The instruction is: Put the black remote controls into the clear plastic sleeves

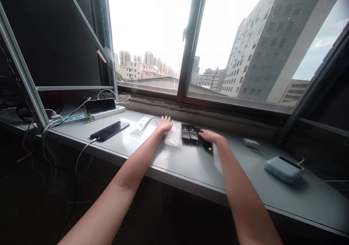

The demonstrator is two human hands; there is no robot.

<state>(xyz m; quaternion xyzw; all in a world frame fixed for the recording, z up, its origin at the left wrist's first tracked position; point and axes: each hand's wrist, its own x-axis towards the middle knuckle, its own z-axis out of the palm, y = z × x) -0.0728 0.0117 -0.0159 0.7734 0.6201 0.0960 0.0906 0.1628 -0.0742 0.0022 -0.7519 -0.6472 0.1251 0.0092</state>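
My left hand (164, 125) lies with its fingers spread at the left edge of a clear plastic bag (173, 136) on the grey tabletop. Another clear plastic bag (141, 123), narrow and crumpled, is to its left. Right of the middle, two black remote controls (185, 131) lie side by side, their buttons facing up. A third black remote control (206, 144) sits beside them at a slant, partly covered by my right hand (209, 135). The fingers of that hand curl over its upper part, and the fingertips touch near the neighbouring remote.
A black phone (110, 130) with a white cable lies at the left. Behind it are a power strip (109, 112), another dark phone (100, 105) and a small green bottle (89, 117). A light-blue power bank (284, 168) and a white adapter (250, 142) are at the right.
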